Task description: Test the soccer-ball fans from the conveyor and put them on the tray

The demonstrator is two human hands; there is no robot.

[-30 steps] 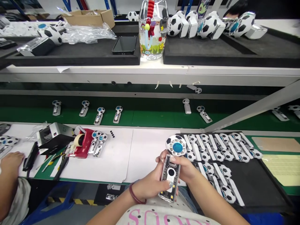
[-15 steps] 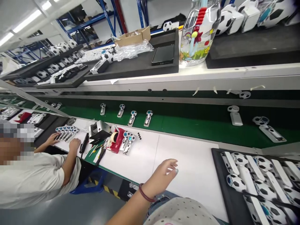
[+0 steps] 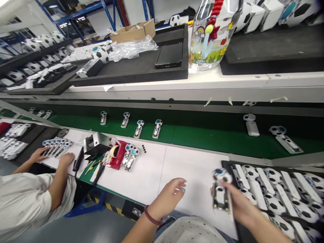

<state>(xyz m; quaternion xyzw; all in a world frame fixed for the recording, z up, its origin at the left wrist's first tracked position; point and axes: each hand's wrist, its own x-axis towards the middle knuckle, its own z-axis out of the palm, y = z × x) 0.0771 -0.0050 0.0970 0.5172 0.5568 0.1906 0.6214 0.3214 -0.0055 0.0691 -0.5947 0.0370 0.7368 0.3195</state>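
Plastic handle of a soccer-ball fan (image 3: 220, 199) closed inside the right hand (image 3: 240, 204), fingers wrapped around it, the grip partly blurred. Fan upright, head up, just over the near corner of a black tray (image 3: 227, 164), probably raised like that for a clear view of its back. Left hand (image 3: 169, 194) open and empty, fingers loosely spread above a white sheet (image 3: 192, 179), a dark red bracelet (image 3: 151, 216) around the wrist. On the tray, rows of white-handled fans (image 3: 275, 192), packed side by side for order, too cropped to count. Farther along the desk, two fans (image 3: 129, 157) together beside one red tape dispenser (image 3: 116, 156), about five small black dots (image 3: 143, 149) just past them, apparently kept within reach. Beyond, on a green conveyor belt (image 3: 202, 136), six spaced-out fans (image 3: 157, 129), four grouped and two off to the right. Far left, a co-worker's near hand (image 3: 66, 159) and far hand (image 3: 37, 155) beside a row of about five fans (image 3: 57, 146).
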